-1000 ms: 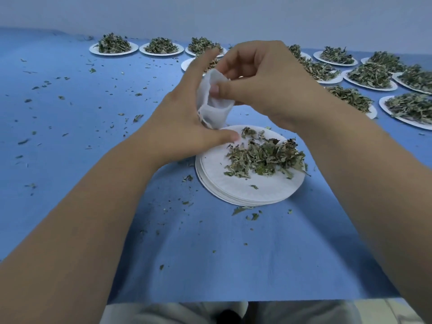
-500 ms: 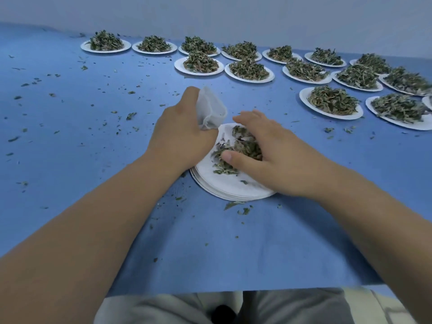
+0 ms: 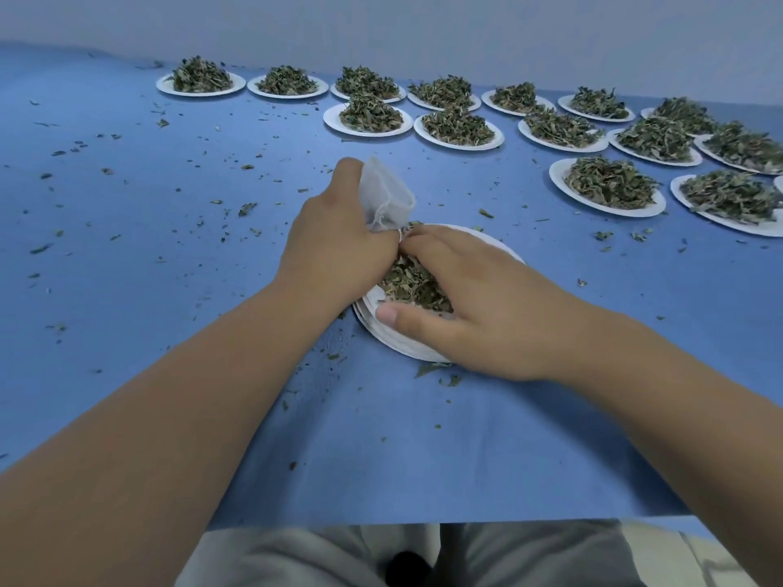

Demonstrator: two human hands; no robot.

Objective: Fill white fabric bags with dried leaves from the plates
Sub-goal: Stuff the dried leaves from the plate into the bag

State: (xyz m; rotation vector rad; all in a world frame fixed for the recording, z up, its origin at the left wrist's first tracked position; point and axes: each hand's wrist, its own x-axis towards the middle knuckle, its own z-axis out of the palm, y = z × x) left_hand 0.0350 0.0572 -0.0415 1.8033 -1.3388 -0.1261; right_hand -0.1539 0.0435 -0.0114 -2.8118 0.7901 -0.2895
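Observation:
My left hand (image 3: 334, 243) grips a small white fabric bag (image 3: 386, 197) just above the far left rim of a stack of white paper plates (image 3: 398, 338). The bag's mouth faces right, toward the plate. A heap of dried green leaves (image 3: 413, 283) lies on the top plate. My right hand (image 3: 474, 302) is cupped over that heap, fingers curled around the leaves, thumb on the near rim, fingertips close to the bag and my left hand. Most of the heap is hidden under my right hand.
Several white plates heaped with dried leaves (image 3: 608, 186) stand in rows across the back and right of the blue cloth-covered table (image 3: 127, 290). Leaf crumbs are scattered over the cloth, mostly at the left. The table's near edge runs just above my lap.
My right hand let go of the bag, dropped onto the leaf heap and now gathers leaves toward the bag. My left hand lowered the bag to the plate's rim.

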